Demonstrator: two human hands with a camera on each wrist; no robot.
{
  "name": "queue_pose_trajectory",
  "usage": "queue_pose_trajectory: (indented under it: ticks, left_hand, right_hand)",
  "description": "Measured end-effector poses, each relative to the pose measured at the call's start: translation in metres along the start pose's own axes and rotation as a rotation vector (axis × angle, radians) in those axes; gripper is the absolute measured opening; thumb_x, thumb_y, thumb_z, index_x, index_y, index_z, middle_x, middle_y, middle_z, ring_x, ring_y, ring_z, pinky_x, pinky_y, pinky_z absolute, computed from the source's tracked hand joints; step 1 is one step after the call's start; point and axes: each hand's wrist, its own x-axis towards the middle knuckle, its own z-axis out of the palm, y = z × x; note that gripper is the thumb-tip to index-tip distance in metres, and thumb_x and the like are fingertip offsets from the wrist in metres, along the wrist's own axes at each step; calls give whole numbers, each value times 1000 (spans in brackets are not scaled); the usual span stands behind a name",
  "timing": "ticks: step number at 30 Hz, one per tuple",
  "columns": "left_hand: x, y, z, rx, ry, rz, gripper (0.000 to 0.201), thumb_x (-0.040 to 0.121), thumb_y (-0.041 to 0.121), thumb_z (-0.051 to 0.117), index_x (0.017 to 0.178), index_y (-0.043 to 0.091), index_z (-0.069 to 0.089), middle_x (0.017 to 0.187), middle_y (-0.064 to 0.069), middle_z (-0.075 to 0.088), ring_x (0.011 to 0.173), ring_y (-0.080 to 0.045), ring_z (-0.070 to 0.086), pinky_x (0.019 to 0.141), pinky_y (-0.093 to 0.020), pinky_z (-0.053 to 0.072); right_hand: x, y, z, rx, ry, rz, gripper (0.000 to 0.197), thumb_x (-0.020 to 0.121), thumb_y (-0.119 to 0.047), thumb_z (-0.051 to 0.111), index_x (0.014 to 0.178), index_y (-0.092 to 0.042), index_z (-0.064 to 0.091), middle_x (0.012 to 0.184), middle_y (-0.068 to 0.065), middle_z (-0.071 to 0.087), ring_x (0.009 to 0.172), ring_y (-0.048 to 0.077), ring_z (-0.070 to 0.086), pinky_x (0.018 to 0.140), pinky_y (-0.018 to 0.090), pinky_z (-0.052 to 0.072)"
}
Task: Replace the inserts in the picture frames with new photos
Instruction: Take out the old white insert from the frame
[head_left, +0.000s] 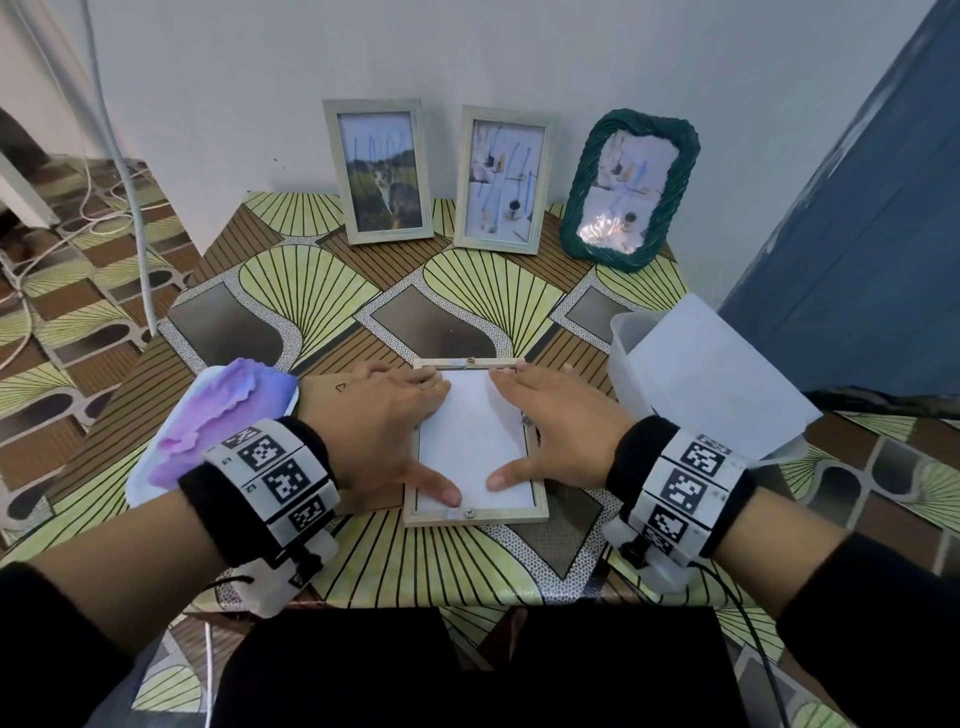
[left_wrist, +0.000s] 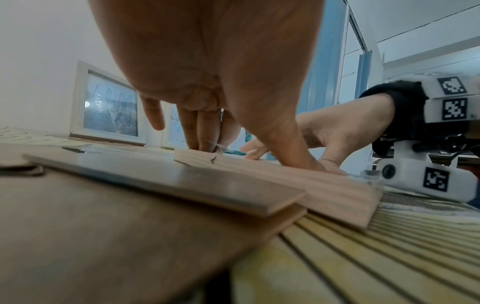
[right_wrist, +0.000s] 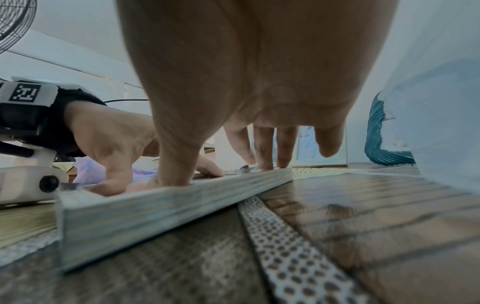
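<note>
A light wooden picture frame (head_left: 475, 515) lies face down near the table's front edge. A white sheet (head_left: 475, 441), blank side up, lies inside it. My left hand (head_left: 389, 431) lies flat over the frame's left side, with fingers straight and the thumb pressing the sheet's lower left corner. My right hand (head_left: 556, 426) mirrors it on the right side, its thumb on the sheet's lower right. The left wrist view shows my left hand (left_wrist: 233, 123) pressing down on the frame (left_wrist: 337, 197). The right wrist view shows my right hand (right_wrist: 233, 123) on the frame's edge (right_wrist: 168, 209).
A brown backing board (head_left: 332, 388) lies under my left hand. Purple and white prints (head_left: 218, 415) lie at the left. A white tub (head_left: 701, 374) holding a sheet stands at the right. Two wooden frames (head_left: 379, 171) (head_left: 501, 179) and a green frame (head_left: 628, 189) lean on the back wall.
</note>
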Motion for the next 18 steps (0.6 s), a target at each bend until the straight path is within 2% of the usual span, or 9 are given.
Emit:
queue_pose_trajectory:
  ticks: [3,6,10,13,18]
  left_hand:
    - [1,-1,-1,26,11,-7,120,50,101,34,141,25,39,155,4,37,144,-10,29,112,-41,20]
    - [2,-2,-1,86,27,-6,121,47,105,28,140,27,39,152,7,40,139,-11,36,107,-45,23]
    - [3,-4,2,122,35,4,132,48,106,21,150,21,23,156,10,32,140,-10,33,103,-46,21]
    - [2,-6,5,136,26,12,136,51,106,19,154,19,10,162,9,15,144,-8,24,104,-46,23]
    - [4,-8,4,136,-12,19,131,52,106,15,153,22,19,160,11,22,147,-6,17,106,-49,17]
  right_hand:
    - [0,0,-1,3,-5,1,120,68,-77,64,156,-18,9,163,0,18,150,18,12,121,48,5]
    - [-1,-2,-2,12,-10,6,118,69,-74,66,156,-17,10,162,1,20,148,20,17,122,46,11]
    - [-2,-4,-4,20,7,-4,115,70,-70,69,155,-15,14,160,2,25,146,22,21,119,37,16]
    - [-3,-5,-4,17,17,-10,114,70,-70,69,155,-14,17,159,2,27,145,21,23,118,35,19]
    - [-3,-4,-3,27,18,-11,114,70,-69,70,155,-14,16,159,2,26,146,21,23,119,34,19]
